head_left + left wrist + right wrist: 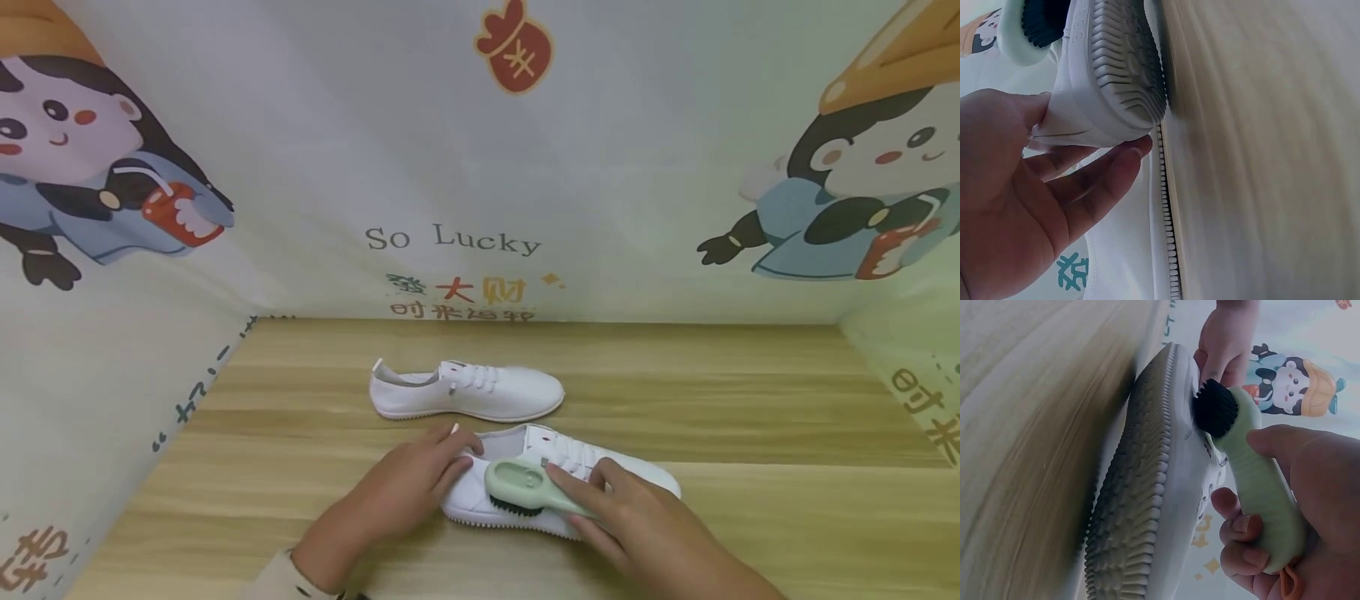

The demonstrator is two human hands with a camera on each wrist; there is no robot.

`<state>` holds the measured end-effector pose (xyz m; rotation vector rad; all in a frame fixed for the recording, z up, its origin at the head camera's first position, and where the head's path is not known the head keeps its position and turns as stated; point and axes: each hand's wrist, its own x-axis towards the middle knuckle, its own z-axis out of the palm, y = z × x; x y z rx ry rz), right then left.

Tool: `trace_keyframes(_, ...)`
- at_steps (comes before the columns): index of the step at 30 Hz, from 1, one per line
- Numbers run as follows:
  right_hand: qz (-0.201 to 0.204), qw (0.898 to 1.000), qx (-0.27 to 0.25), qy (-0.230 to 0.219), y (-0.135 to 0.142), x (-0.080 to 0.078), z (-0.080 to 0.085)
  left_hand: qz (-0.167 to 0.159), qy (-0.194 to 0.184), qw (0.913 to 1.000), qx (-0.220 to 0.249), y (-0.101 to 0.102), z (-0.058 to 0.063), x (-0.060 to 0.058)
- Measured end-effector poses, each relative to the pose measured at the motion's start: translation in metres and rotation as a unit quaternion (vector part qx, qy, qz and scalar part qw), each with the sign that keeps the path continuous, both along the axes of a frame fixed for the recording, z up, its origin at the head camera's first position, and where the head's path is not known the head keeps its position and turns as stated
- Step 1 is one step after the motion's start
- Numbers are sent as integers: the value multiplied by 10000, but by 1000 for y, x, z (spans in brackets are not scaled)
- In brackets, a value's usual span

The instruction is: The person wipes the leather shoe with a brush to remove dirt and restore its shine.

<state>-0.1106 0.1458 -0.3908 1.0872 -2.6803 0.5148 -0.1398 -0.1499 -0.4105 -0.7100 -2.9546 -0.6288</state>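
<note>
A white lace-up shoe (637,473) is tilted on the wooden surface, its ribbed sole (1138,506) partly showing in both wrist views. My left hand (416,471) grips its heel, thumb on one side and fingers round the other. In my right hand (637,508) is a pale green scrub brush (551,497), held by its handle with the fingers wrapped round it. Its dark bristles (1215,408) meet the side of the shoe near the heel. An orange loop (1289,582) hangs from the handle's end.
Just behind lies the matching white shoe (517,393), upright with its toe to the right. Printed cloth walls (637,208) with cartoon figures and lettering enclose the wood-grain surface (247,450) at the back and both sides.
</note>
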Motion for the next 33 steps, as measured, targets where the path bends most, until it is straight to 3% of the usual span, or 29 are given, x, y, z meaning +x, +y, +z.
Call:
trace_keyframes(5, -66, 9999, 100, 32, -1, 1, 1, -13, -11, 9998, 195, -2, 0, 1)
trace_keyframes(12, 54, 9991, 212, 355, 0, 5, 5, -363, 188, 9990, 200, -5, 3, -2)
trace_keyframes(15, 122, 9984, 227, 500, 1, 6, 6, -360, -66, 9987, 352, -10, 4, -3)
trace_keyframes(21, 228, 9978, 116, 613, 1, 6, 4, -370, -956, 9919, 751, -21, 4, -6)
trace_keyframes(24, 216, 9973, 37, 698, 0, 5, 2, -219, -1081, 9903, 844, -23, 4, -8)
trace_keyframes(26, 145, 9979, 51, 625, -1, 5, 2, -73, -974, 9922, 770, -21, 4, -8)
trace_keyframes(30, -19, 9988, 127, 476, -3, 3, 0, 159, -388, 9989, 188, -13, 7, -5)
trace_keyframes(33, -67, 9978, 81, 657, -3, 2, -2, 355, 103, 9989, -278, -8, 7, -2)
